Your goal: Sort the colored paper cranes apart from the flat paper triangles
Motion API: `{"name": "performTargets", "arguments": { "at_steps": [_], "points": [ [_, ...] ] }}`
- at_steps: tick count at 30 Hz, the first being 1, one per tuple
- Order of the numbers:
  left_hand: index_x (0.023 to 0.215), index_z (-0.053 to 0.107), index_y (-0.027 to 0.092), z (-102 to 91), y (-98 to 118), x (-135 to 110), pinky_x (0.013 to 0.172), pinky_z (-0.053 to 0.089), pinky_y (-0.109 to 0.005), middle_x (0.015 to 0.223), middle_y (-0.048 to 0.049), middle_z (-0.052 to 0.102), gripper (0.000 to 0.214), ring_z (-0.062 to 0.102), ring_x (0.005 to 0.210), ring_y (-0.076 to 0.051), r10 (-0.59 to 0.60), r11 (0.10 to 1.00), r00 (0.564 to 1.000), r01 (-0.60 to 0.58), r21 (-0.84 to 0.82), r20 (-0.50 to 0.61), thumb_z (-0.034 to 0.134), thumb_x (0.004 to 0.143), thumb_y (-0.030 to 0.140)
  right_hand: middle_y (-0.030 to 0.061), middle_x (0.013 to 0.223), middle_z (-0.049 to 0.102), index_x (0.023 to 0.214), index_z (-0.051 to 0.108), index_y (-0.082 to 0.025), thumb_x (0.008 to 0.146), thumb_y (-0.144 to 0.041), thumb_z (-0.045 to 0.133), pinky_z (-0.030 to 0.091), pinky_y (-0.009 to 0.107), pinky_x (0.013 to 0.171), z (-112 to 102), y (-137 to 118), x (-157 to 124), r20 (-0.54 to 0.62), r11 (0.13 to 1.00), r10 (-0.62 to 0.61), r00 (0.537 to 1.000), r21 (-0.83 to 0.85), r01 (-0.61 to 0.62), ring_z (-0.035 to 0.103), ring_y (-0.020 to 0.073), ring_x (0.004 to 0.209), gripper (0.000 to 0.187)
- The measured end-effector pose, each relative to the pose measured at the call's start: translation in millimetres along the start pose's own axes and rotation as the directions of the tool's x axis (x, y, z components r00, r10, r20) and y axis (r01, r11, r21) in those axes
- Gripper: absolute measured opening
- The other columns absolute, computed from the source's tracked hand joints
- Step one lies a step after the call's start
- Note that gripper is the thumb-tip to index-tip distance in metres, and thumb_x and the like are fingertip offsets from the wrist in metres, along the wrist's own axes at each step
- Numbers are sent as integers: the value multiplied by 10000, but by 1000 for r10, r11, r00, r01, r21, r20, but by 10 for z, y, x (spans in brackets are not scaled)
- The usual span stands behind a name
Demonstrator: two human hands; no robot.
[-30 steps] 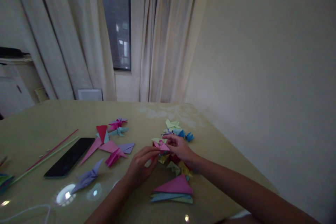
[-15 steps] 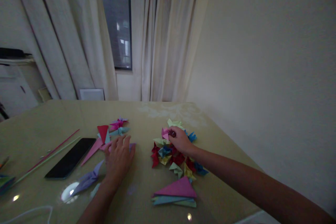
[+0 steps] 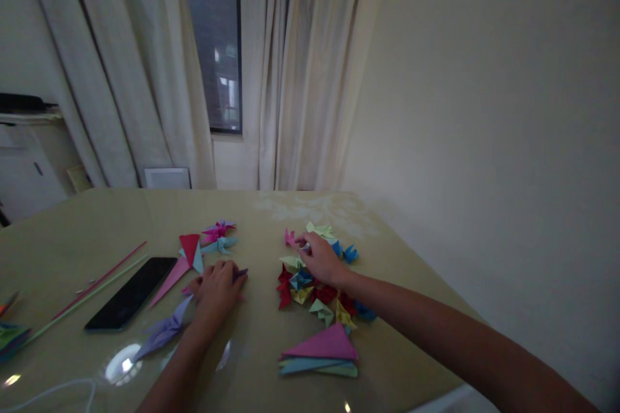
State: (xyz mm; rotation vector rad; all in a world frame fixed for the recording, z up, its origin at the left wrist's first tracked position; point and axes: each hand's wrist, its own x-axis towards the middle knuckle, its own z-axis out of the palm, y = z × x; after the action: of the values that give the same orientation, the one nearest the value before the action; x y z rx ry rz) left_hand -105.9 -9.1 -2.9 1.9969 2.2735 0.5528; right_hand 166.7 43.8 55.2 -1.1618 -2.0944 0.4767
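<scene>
My right hand (image 3: 322, 259) reaches over the far side of a cluster of folded paper figures, its fingers pinched at a small pink origami piece (image 3: 289, 238). Pale green (image 3: 293, 264), red (image 3: 284, 285), blue (image 3: 301, 279) and yellow (image 3: 346, 315) origami figures lie close below and around that hand. My left hand (image 3: 217, 290) rests on the table with its fingers curled over a folded purple paper piece (image 3: 240, 274), mostly hidden beneath it. A lilac folded figure (image 3: 165, 330) lies beside the left wrist.
Nearer me is a stack of folded triangles, magenta (image 3: 324, 343) on top. Magenta (image 3: 217, 231) and light blue (image 3: 221, 245) figures lie beyond my left hand, near a red triangle (image 3: 190, 245). A black phone (image 3: 130, 293) and thin pink (image 3: 109, 276) and green (image 3: 104, 284) strips lie left.
My right hand has moved left, and the pink origami piece has shifted left with it. My left hand's fingers have drawn in from lying spread to curling over the purple paper.
</scene>
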Motion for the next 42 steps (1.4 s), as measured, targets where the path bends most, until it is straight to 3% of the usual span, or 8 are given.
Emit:
{"name": "performTargets", "arguments": {
  "at_steps": [6, 10, 16, 22, 26, 30, 33, 42],
  "points": [
    [963, 761, 257, -63, 177, -38, 993, 439, -473, 1064, -72, 782, 222, 649, 1104, -304, 64, 959, 961, -134, -249, -270, 549, 995, 315, 54, 1009, 723, 1070, 707, -197, 930, -137, 600, 495, 301, 802, 194, -337, -239, -168, 990, -11, 986, 135, 34, 641, 179, 820, 186],
    [974, 790, 248, -53, 309, -99, 801, 542, -356, 958, -58, 744, 317, 677, 875, -231, 78, 765, 894, -338, -548, -442, 596, 975, 499, 50, 959, 724, 1064, 707, -207, 986, -213, 589, 498, 299, 812, 309, -445, -457, -222, 971, -12, 975, 229, 64, 659, 187, 837, 142],
    [933, 746, 188, -122, 531, -330, 580, 565, -278, 754, -29, 745, 419, 702, 680, -195, -20, 410, 974, -197, -891, -225, 751, 846, 598, 67, 1036, 727, 1162, 698, -208, 997, -269, 638, 515, 318, 884, 248, -494, -645, -244, 969, -46, 969, 225, 102, 679, 214, 958, 185],
    [888, 736, 180, -172, 685, -519, 550, 555, -264, 719, -48, 758, 397, 726, 677, -207, 53, 329, 989, -146, -933, -136, 792, 826, 568, 81, 1162, 725, 1234, 704, -227, 911, -315, 797, 508, 335, 974, 156, -398, -785, -229, 959, -138, 964, 211, 187, 661, 244, 1093, 347],
    [1073, 731, 196, -153, 633, -464, 643, 584, -300, 903, -85, 802, 430, 758, 818, -240, 141, 414, 983, -163, -896, -114, 739, 869, 574, 47, 921, 736, 1020, 763, -216, 1000, -276, 676, 492, 299, 824, 149, -320, -831, -218, 943, -141, 966, 267, 198, 661, 203, 876, 107],
    [1193, 707, 226, -58, 382, -294, 865, 579, -423, 1113, -105, 783, 459, 724, 979, -279, 191, 750, 952, -299, -590, -240, 648, 908, 581, 38, 840, 693, 943, 747, -186, 1011, -303, 627, 455, 284, 749, -19, -287, -834, -228, 941, -28, 973, 322, 102, 610, 180, 777, 181],
    [1171, 727, 237, 68, 192, -231, 1022, 483, -521, 1204, -117, 748, 417, 651, 1156, -337, 247, 927, 955, -282, -248, -162, 581, 932, 546, 25, 816, 648, 872, 734, -180, 980, -339, 648, 427, 266, 701, -165, -258, -885, -200, 929, 45, 979, 369, 32, 566, 162, 748, 211],
    [1272, 655, 181, 224, 140, -216, 994, 470, -459, 1278, -159, 643, 407, 606, 1175, -328, 221, 972, 975, -222, 76, 33, 445, 1023, 426, -2, 806, 651, 1115, 634, -190, 850, -450, 749, 507, 262, 622, -69, -247, -1307, -183, 704, 417, 890, 685, -189, 614, 168, 693, 389]
  ]
}}
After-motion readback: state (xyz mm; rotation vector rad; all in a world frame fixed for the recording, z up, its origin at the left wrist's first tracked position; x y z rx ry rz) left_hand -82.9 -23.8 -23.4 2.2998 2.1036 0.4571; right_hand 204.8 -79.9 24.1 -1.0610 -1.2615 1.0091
